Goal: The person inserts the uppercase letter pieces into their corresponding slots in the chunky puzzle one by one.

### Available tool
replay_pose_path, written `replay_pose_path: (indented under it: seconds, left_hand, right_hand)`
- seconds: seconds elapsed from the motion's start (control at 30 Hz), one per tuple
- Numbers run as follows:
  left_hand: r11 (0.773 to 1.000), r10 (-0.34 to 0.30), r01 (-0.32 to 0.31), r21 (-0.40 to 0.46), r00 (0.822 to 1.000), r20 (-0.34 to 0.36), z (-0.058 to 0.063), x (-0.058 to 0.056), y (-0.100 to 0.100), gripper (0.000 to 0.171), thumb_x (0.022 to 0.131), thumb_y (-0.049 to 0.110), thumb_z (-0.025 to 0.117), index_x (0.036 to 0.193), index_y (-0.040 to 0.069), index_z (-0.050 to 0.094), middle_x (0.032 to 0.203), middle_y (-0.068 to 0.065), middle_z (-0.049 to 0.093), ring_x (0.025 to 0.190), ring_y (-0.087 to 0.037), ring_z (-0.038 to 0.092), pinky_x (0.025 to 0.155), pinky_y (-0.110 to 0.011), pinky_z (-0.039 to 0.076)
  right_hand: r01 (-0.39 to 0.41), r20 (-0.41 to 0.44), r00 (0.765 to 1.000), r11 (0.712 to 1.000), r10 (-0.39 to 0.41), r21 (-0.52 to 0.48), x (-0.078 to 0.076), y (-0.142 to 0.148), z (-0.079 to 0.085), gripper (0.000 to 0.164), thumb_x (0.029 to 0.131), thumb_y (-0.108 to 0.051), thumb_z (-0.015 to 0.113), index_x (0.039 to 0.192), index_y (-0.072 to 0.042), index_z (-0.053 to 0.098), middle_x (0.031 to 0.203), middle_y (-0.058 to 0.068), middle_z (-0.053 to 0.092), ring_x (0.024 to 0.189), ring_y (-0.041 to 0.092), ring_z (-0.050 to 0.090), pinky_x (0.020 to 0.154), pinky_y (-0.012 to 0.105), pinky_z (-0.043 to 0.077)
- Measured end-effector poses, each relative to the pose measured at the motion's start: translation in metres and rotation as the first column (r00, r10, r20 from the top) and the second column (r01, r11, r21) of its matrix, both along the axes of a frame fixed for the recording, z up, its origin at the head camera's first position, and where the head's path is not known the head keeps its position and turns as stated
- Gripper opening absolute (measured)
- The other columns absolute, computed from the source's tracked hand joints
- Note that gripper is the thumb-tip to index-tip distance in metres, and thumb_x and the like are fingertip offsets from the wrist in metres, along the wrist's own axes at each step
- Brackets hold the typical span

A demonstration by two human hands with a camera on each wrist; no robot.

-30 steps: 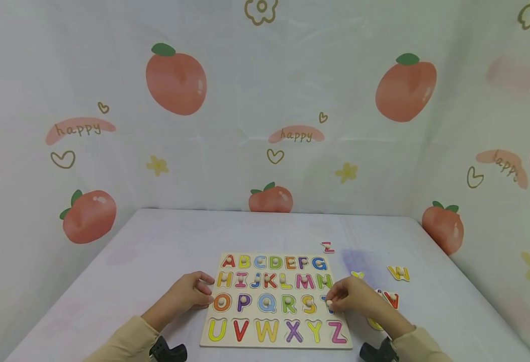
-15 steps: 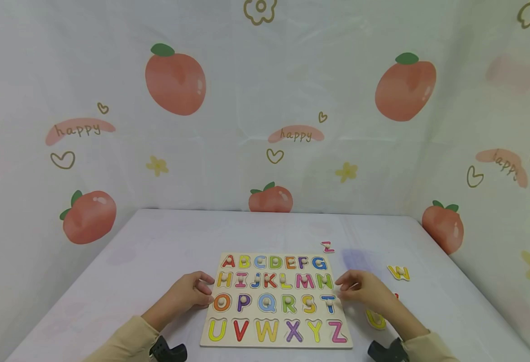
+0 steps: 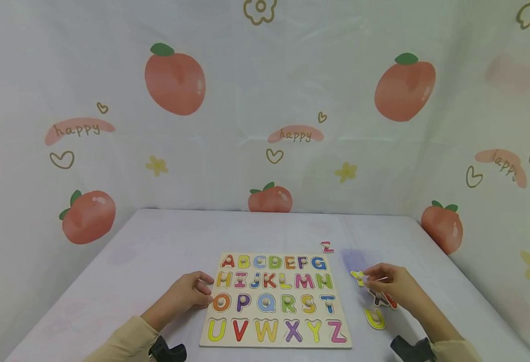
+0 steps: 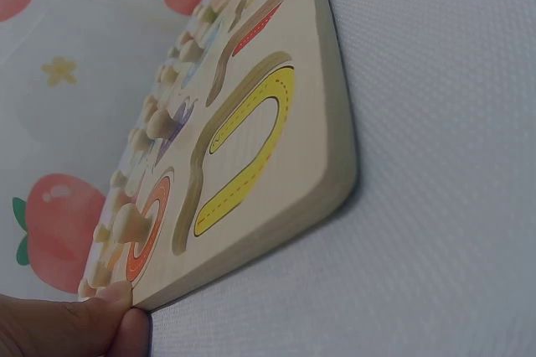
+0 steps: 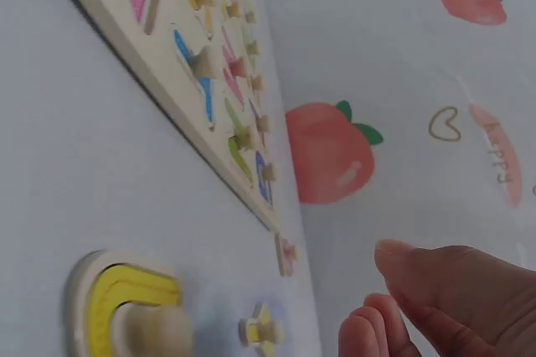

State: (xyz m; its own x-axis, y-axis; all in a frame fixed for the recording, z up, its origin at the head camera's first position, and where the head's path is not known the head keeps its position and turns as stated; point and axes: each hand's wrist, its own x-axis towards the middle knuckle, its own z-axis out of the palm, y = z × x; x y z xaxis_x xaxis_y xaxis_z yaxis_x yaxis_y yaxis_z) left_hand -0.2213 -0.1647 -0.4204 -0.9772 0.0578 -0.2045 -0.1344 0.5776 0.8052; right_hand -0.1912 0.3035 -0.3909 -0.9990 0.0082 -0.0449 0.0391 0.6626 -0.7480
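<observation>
A wooden alphabet puzzle board [image 3: 247,343] lies on the table. Knobbed letters A to T sit in its upper rows; the slots of the bottom row, U to Z, show bare. My left hand [image 3: 185,292] holds the board's left edge, its thumb and a fingertip [image 4: 132,333] against the rim by the orange O [image 4: 144,244]. To the right of the board, my right hand [image 3: 393,284] hovers with thumb and fingers apart, right beside a yellow Y piece [image 3: 358,278]. Nothing shows between those fingers. Below them lie a partly covered X piece [image 3: 377,297] and a red V piece [image 3: 390,300].
A yellow U piece [image 3: 375,319] lies near the board's right edge. Past the board's far right corner is a pink Z piece [image 3: 327,247]. A white table [image 3: 124,281] meets a fruit-printed curtain [image 3: 229,166] at the back.
My right hand has left the blue T, now seated in its slot, and moved right to the Y piece. It now covers where the yellow W lay. The left hand has stayed put.
</observation>
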Motion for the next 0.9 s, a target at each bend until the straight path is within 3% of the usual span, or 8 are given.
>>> replay_pose_path:
  seconds: [0.13,0.3,0.5,0.7,0.9]
  left_hand:
    - [1.000,-0.001,0.001,0.005,1.000,-0.005,0.000,0.000,0.000,0.039,0.076,-0.001,0.076,0.111,-0.002,0.060,0.083,-0.008,0.060,0.069,-0.016,0.057,0.062,-0.028,0.052]
    - [1.000,0.003,-0.003,0.004,1.000,-0.006,-0.001,0.000,-0.001,0.039,0.076,-0.001,0.076,0.111,-0.002,0.060,0.083,-0.008,0.060,0.069,-0.016,0.057,0.062,-0.028,0.052]
    - [1.000,0.000,0.000,-0.007,1.000,-0.013,-0.002,0.000,0.000,0.040,0.076,0.000,0.076,0.112,-0.002,0.060,0.082,-0.007,0.059,0.070,-0.015,0.057,0.062,-0.028,0.052]
    - [1.000,0.006,-0.007,-0.018,1.000,-0.011,-0.001,0.001,0.000,0.039,0.076,0.000,0.076,0.112,-0.001,0.061,0.082,-0.006,0.059,0.070,-0.016,0.057,0.062,-0.028,0.052]
    - [1.000,0.007,-0.007,-0.015,1.000,-0.014,-0.001,0.001,0.000,0.039,0.076,0.000,0.076,0.112,-0.001,0.061,0.082,-0.006,0.059,0.070,-0.015,0.057,0.062,-0.027,0.051]
  right_hand:
    - [-0.057,0.011,0.998,0.998,0.057,-0.012,0.007,0.009,-0.005,0.029,0.084,-0.013,0.073,0.107,0.003,0.066,0.087,0.005,0.066,0.079,0.016,0.062,0.060,0.026,0.048]
    - [-0.149,0.031,0.988,0.988,0.150,-0.037,0.016,0.017,-0.016,0.026,0.084,-0.010,0.071,0.104,0.006,0.066,0.087,0.006,0.066,0.076,0.012,0.058,0.062,0.024,0.048]
    - [-0.187,0.090,0.978,0.981,0.191,-0.053,0.027,0.021,-0.027,0.027,0.082,-0.014,0.075,0.101,0.004,0.067,0.087,0.003,0.065,0.076,0.011,0.056,0.065,0.022,0.047]
    - [-0.251,0.044,0.966,0.964,0.255,-0.090,0.033,0.022,-0.032,0.026,0.078,-0.006,0.075,0.097,0.008,0.066,0.084,0.005,0.062,0.071,0.000,0.053,0.062,0.021,0.046]
    - [-0.236,0.061,0.969,0.969,0.240,-0.073,0.033,0.022,-0.034,0.022,0.078,-0.007,0.075,0.095,0.005,0.067,0.082,0.003,0.060,0.070,-0.001,0.051,0.061,0.020,0.046]
